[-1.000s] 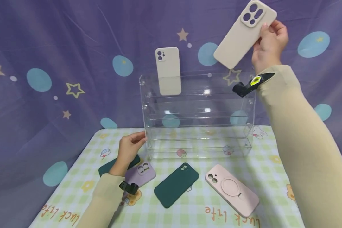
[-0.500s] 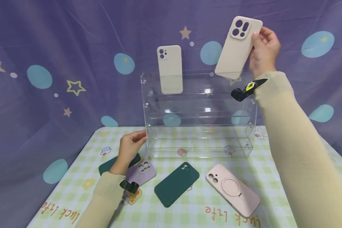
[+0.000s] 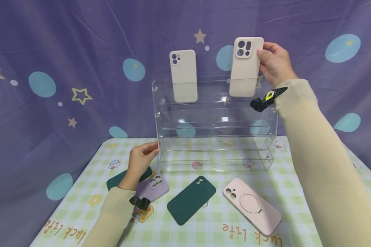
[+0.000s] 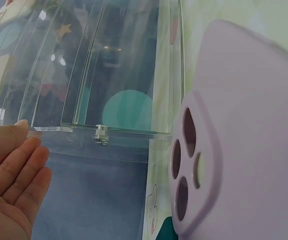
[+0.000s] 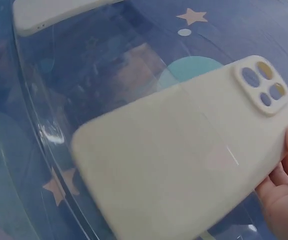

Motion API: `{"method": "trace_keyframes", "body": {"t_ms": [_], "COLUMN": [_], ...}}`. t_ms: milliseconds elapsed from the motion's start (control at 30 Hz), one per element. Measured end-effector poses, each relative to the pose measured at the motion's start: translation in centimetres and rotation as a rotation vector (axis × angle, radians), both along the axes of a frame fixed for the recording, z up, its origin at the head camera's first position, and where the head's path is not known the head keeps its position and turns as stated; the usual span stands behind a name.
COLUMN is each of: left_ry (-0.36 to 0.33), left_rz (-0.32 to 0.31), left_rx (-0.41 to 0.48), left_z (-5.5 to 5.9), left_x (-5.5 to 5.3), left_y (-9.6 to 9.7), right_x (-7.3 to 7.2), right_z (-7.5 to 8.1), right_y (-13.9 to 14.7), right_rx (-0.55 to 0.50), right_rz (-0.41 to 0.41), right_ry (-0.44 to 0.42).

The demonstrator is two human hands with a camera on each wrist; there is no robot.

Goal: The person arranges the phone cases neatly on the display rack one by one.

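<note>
Head view: the cream case (image 3: 246,73), long axis near-upright, lies left of the right grip (image 3: 276,63) pinching it. The left grip (image 3: 140,163) holds the clear rack (image 3: 214,127)

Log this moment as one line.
right hand: grips cream case, lower end behind top panel of clear rack | left hand: holds rack's side | white case: top tier, untouched
</note>
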State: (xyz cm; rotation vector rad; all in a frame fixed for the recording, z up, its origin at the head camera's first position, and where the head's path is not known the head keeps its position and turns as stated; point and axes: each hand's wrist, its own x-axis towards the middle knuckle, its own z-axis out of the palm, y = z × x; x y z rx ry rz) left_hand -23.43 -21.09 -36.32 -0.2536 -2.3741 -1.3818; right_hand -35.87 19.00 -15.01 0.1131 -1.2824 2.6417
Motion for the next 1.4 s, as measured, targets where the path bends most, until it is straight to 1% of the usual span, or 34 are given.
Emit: {"method": "trace_keyframes", "body": {"t_ms": [100,267,500,667,800,1000,1167,1267,1333,1400], "left_ry": [-0.001,-0.006,-0.007,-0.011,-0.014,-0.003,0.006,0.005,0.007,0.009], "left_rz": [0.0,-0.001,0.008,0.004,0.003,0.0,-0.011,-0.003,-0.003,-0.005], "left_rx": [-0.002,-0.01,-0.015,-0.014,-0.011,-0.007,-0.009,-0.013,-0.01,-0.01], "left_z": [-0.1,-0.1,-0.1,-0.1,-0.2,-0.4,-0.4,-0.4,-0.3,-0.3], "left_x": [0.0,-0.1,-0.3,-0.4,-0.4,-0.6,-0.8,-0.8,-0.8,-0.8], "left_y": [0.0,0.0,0.0,0.0,0.1,0.1,0.1,0.0,-0.1,-0.2], "right_x": [0.1,0.3,0.5,0.8,1.0,1.7,2.6,3.0,3.5,4.1], "right_z": [-0.1,0.2,0.5,0.6,0.6,0.0,-0.5,-0.7,-1.0,-1.5], "right_y": [0.0,0.3,1.1,1.2,1.3,2.1,3.8,4.4,4.4,4.2], "right_rx": [0.075,0.193,0.233,0.268,0.24,0.143,0.049,0.0,-0.015,-0.007], "right_rz": [0.021,0.004,0.024,0.0,-0.023,-0.07,-0.05,-0.039,-0.036,-0.019], "right_ry": [-0.019,-0.082,-0.144,-0.196,-0.203,-0.137,-0.096,-0.08,-0.066,-0.052]}}
